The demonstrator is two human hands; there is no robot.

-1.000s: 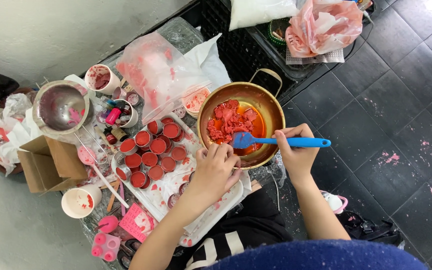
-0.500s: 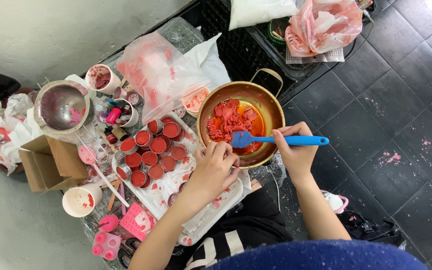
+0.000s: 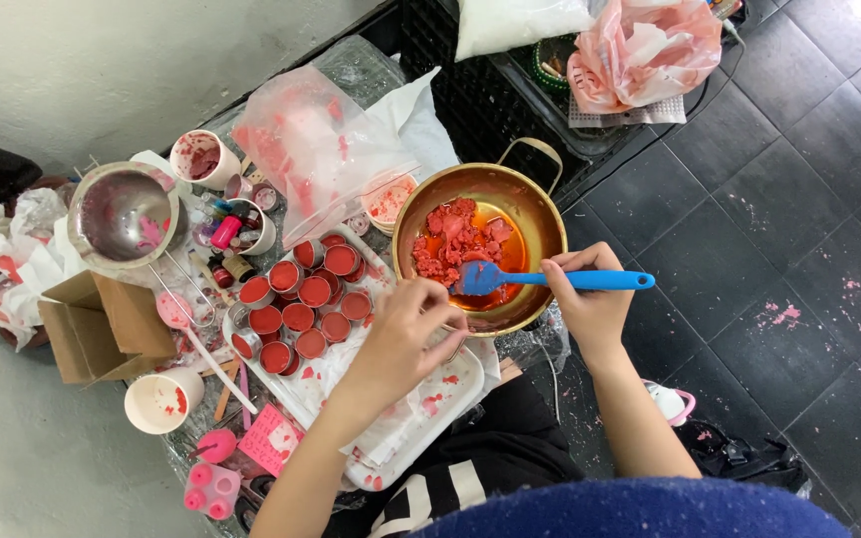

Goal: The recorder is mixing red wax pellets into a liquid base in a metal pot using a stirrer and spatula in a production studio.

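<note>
Spatula (image 3: 550,280) — blue, tip in red wax

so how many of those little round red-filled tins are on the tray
About 11 tins, clustered in rough rows on the white tray, left of the gold pot. The left hand may hide more near its edge.

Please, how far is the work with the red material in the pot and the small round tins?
Done: about a dozen small round tins on the white tray already hold red fill. In hand: the right hand holds a blue spatula in the brass pot; the left hand rests at its rim. Left: red lumps sit partly unmelted in liquid.
</note>
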